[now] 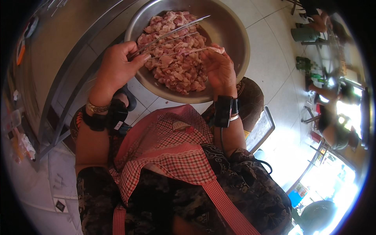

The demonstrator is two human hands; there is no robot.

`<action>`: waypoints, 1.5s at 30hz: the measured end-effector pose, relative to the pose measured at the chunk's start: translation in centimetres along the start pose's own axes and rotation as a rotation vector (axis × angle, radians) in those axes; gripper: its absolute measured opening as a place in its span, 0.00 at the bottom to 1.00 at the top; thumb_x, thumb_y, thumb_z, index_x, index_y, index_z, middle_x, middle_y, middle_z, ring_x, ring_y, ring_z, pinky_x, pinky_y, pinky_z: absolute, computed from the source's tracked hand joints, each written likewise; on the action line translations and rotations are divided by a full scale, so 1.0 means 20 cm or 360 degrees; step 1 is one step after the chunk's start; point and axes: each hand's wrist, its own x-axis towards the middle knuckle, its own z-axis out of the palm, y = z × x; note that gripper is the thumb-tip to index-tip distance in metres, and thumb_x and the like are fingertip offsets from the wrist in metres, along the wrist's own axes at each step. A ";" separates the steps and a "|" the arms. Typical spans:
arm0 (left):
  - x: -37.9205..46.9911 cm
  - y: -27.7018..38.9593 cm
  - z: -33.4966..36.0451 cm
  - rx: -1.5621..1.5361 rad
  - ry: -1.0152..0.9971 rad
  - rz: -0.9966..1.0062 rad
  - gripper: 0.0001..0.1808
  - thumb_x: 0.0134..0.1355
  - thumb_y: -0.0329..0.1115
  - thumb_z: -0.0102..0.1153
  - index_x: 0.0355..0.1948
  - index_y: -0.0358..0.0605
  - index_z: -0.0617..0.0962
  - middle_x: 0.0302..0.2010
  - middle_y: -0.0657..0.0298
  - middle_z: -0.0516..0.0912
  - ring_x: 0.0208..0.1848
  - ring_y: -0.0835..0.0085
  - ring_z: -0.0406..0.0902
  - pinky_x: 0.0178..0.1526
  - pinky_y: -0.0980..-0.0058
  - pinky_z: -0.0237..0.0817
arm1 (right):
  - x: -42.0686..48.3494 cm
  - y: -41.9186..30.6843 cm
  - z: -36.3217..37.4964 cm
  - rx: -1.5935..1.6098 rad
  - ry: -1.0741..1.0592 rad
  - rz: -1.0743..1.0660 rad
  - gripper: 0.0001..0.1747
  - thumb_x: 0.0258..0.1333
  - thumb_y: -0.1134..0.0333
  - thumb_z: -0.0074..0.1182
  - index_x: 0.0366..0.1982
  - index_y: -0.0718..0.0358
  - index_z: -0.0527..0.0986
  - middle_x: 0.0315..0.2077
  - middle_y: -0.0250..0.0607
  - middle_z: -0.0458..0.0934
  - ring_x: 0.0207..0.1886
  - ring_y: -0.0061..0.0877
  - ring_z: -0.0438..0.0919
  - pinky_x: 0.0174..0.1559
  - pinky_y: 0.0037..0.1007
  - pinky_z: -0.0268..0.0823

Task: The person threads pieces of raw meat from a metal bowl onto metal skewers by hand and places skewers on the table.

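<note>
A wide metal basin (232,26) holds a heap of raw meat pieces (176,66). Over its left side, my left hand (120,64) is closed on several thin metal skewers (179,28), which fan out across the meat. One skewer, held between thumb and forefinger, runs towards my right hand (220,66). At that skewer's far end, my right hand pinches a pale piece of raw meat (216,50) above the basin's right part. Meat also sits along the skewer just left of those fingers.
A metal-framed table (79,35) stands at the left, with orange-handled scissors (22,53) on it. Below the basin are my knees and a red checked apron (170,155). People sit on stools at the far right, beyond the tiled floor (270,44).
</note>
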 end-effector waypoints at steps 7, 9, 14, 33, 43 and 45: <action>0.00 0.02 0.05 0.0101 0.0131 0.0058 0.14 0.51 0.32 0.64 0.21 0.35 0.72 0.14 0.59 0.71 0.17 0.80 0.63 0.21 0.77 0.58 | -0.01 0.01 0.02 0.0124 0.0008 0.0027 0.12 0.51 0.80 0.50 0.39 0.67 0.70 0.31 0.35 0.75 0.35 0.26 0.78 0.43 0.27 0.74; 0.00 0.02 0.06 0.0105 0.0139 0.0076 0.15 0.51 0.32 0.64 0.20 0.37 0.70 0.14 0.64 0.68 0.18 0.83 0.61 0.21 0.79 0.56 | 0.00 0.02 0.02 0.0110 0.0049 0.0017 0.12 0.51 0.80 0.50 0.39 0.67 0.69 0.31 0.35 0.75 0.34 0.26 0.78 0.43 0.27 0.74; 0.00 0.03 0.12 0.0122 0.0138 0.0051 0.16 0.51 0.32 0.64 0.18 0.37 0.68 0.14 0.70 0.64 0.20 0.85 0.57 0.21 0.80 0.53 | -0.02 0.07 0.03 -0.0151 0.0046 -0.0011 0.13 0.52 0.78 0.48 0.43 0.67 0.67 0.30 0.36 0.74 0.34 0.29 0.77 0.43 0.31 0.73; -0.01 0.02 0.11 0.0031 0.0072 0.0055 0.14 0.52 0.32 0.63 0.20 0.37 0.71 0.13 0.62 0.69 0.17 0.83 0.62 0.20 0.78 0.56 | 0.02 -0.01 0.03 0.0030 -0.0094 0.0015 0.12 0.63 0.64 0.38 0.33 0.63 0.69 0.40 0.50 0.76 0.46 0.37 0.75 0.49 0.36 0.68; -0.01 0.02 0.16 0.0088 0.0154 0.0086 0.14 0.51 0.32 0.63 0.20 0.37 0.70 0.14 0.61 0.68 0.16 0.80 0.61 0.20 0.76 0.56 | 0.00 0.05 0.07 -0.0006 0.0025 -0.0221 0.06 0.62 0.68 0.43 0.32 0.61 0.69 0.37 0.46 0.77 0.43 0.33 0.77 0.42 0.29 0.71; 0.00 0.01 0.17 0.0077 0.0152 0.0083 0.14 0.51 0.32 0.63 0.20 0.37 0.70 0.14 0.60 0.68 0.17 0.80 0.60 0.20 0.76 0.55 | -0.01 0.06 0.07 -0.0006 0.0057 -0.0265 0.06 0.62 0.68 0.43 0.31 0.60 0.69 0.37 0.45 0.77 0.42 0.32 0.77 0.42 0.29 0.71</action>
